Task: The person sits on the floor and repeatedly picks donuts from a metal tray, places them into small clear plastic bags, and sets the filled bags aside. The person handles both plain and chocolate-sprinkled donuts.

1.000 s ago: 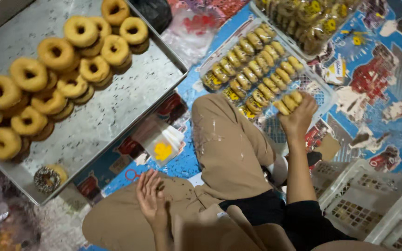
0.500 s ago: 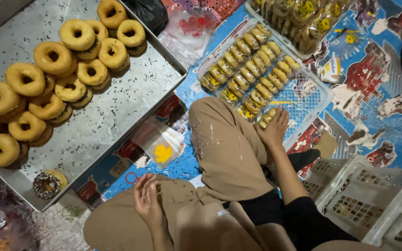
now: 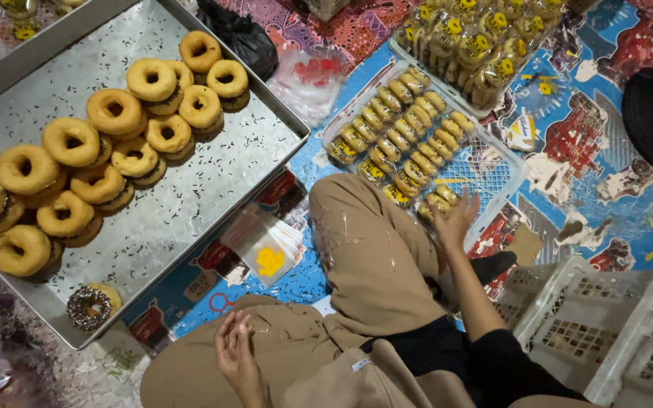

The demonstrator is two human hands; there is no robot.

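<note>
Two hands: both empty, fingers loosely spread.
Right hand [image 3: 453, 219]: touching wrapped yellow doughnuts [image 3: 398, 140] in white plastic crate [image 3: 504, 181].
Left hand [image 3: 234, 355]: resting on tan trousered thigh [image 3: 372, 257].

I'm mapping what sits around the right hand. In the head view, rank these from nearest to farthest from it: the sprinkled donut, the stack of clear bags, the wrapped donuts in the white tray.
From the right hand:
1. Wrapped donuts, at its fingertips in the white tray.
2. Stack of clear bags, on the mat left of the knee.
3. Sprinkled donut, at the metal tray's near corner, far left.
</note>
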